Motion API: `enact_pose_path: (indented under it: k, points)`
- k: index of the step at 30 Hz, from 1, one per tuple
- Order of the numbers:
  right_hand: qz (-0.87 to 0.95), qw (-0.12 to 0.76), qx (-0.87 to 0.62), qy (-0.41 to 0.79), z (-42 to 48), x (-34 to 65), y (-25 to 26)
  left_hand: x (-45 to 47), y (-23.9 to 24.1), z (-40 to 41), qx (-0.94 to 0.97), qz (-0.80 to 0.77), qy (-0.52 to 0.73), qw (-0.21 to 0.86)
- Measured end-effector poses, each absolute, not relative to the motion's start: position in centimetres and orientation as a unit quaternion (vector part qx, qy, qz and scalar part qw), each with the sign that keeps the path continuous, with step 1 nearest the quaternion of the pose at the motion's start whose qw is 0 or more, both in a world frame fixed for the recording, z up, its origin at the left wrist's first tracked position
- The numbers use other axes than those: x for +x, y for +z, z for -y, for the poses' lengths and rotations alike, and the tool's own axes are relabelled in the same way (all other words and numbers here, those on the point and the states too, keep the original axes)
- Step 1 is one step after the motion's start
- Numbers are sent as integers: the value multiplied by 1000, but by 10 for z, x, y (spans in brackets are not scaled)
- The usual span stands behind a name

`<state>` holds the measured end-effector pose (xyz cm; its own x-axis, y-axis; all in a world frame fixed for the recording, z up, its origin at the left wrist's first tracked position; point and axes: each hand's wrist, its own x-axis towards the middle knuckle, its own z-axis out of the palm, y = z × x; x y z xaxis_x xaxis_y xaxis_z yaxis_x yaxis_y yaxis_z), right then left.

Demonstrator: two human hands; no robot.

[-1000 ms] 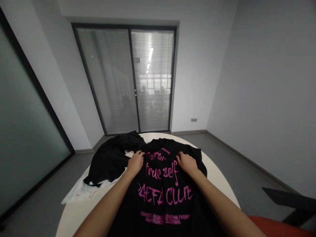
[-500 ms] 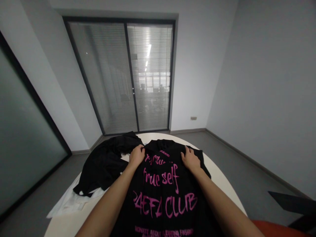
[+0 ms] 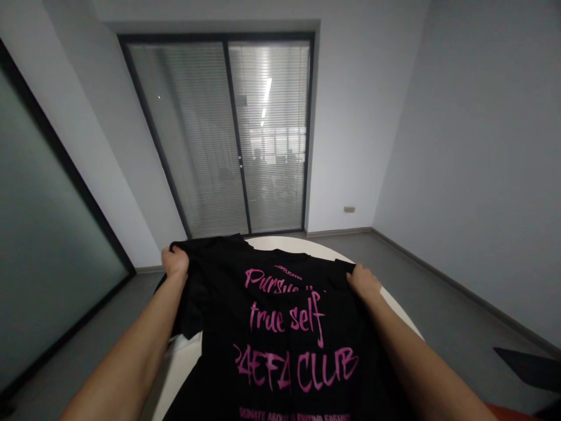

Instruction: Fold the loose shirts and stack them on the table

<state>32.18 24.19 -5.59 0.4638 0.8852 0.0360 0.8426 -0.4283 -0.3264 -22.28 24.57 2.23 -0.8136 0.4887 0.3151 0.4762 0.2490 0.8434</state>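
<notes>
A black T-shirt [image 3: 280,339] with pink lettering lies spread over a round white table [image 3: 394,310], print side up. My left hand [image 3: 174,261] is closed on the shirt's left shoulder or sleeve, pulled out to the far left. My right hand [image 3: 363,280] is closed on the right shoulder edge. Both arms reach forward across the cloth, which is stretched wide between the hands.
More black cloth [image 3: 184,316] hangs under my left arm, over a bit of white fabric [image 3: 184,345]. Sliding glass doors with blinds [image 3: 228,134] stand behind the table. A red seat edge [image 3: 521,412] shows at the bottom right, with grey floor around.
Both hands have moved apart from the collar area to the shoulders, the left far to the left. The shirt is now spread wide and covers the other black garment.
</notes>
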Motion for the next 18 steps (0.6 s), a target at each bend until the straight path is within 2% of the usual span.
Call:
enact_pose_path:
  k: [3,7,12,14,16,18]
  points:
    - [519,166,-834,88,-251,330,-56,-228,13,-239,294,-799,524,23]
    - [513,229,-825,64,-261,332,-50,-220,7,-235,337,-800,495,38]
    - [566,290,-771,24,-268,326,-47,-190,9,-221,436,-778,453,3]
    - [593,267,-759,37,-267,321,-49,-173,11,-211,488,-765,417,-57]
    - [622,210,-752,52,-263,316,-51,-156,12,-202,567,-738,337,-141]
    - [648,145,-746,57,-258,310,-50,-142,12,-196,652,-700,239,-170]
